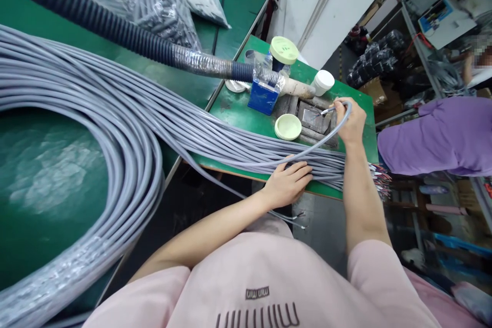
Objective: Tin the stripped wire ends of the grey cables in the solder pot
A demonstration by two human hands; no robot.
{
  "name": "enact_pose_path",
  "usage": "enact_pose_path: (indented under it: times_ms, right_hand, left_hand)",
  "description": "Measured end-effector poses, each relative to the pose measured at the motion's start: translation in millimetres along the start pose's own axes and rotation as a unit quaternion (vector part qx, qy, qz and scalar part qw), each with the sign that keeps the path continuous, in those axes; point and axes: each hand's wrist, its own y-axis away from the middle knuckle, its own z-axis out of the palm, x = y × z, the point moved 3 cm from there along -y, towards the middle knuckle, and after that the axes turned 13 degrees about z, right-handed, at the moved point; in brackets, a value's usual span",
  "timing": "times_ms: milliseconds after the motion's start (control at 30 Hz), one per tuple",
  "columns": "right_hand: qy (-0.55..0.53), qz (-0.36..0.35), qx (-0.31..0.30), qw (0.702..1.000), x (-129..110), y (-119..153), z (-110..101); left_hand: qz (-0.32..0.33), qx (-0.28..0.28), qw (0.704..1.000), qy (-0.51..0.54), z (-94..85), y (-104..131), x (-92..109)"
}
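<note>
My right hand pinches a grey cable close to its stripped end. The cable bends round, and its bare wires point left over a solder pot with a shiny metal surface; whether they touch it I cannot tell. Resting flat on the thick bundle of grey cables is my left hand, fingers stretched out. The held cable runs back past those fingertips into the bundle. At the right end of the bundle, many coloured stripped wires stick out.
Beside the pot stand a pale yellow-green dish, a blue box, a white jar and a yellow-green lidded container. A ribbed dark hose crosses above the bundle. Someone in a purple shirt is at the right.
</note>
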Motion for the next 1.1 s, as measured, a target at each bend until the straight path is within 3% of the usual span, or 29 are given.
enact_pose_path:
  times_ms: [567,667,733,800,833,867,933,1000,1100]
  right_hand:
    - [0.028,0.02,-0.046,0.998,30,-10,33]
    - [0.02,0.018,-0.037,0.999,22,-8,25]
    - [0.007,0.013,-0.022,1.0,10,-3,9]
    - [-0.008,0.001,-0.01,1.0,-8,9,-12]
    - [-0.017,-0.009,-0.008,1.0,-17,17,-23]
    - [-0.032,-0.022,-0.013,0.999,-26,28,-34]
    - [-0.078,-0.059,-0.047,0.994,-41,53,-53]
    - [-0.126,-0.091,-0.065,0.986,-51,82,-66]
    - [-0.165,-0.102,-0.082,0.978,-58,128,-73]
  left_hand:
    - [0.007,0.012,1.0,0.013,3.3,1,-2]
    - [-0.027,0.001,0.997,0.073,-0.2,-3,-1]
    - [-0.067,-0.009,0.983,0.171,-15.5,-11,3]
    - [-0.082,-0.028,0.936,0.341,-40.7,-23,13]
    - [-0.058,-0.047,0.883,0.463,-55.1,-30,21]
    - [-0.041,-0.08,0.809,0.581,-68.5,-35,29]
    - [-0.066,-0.116,0.671,0.729,-87.2,-41,36]
    - [-0.165,-0.068,0.582,0.793,-86.9,-41,29]
    - [-0.325,0.07,0.53,0.78,-57.1,-30,8]
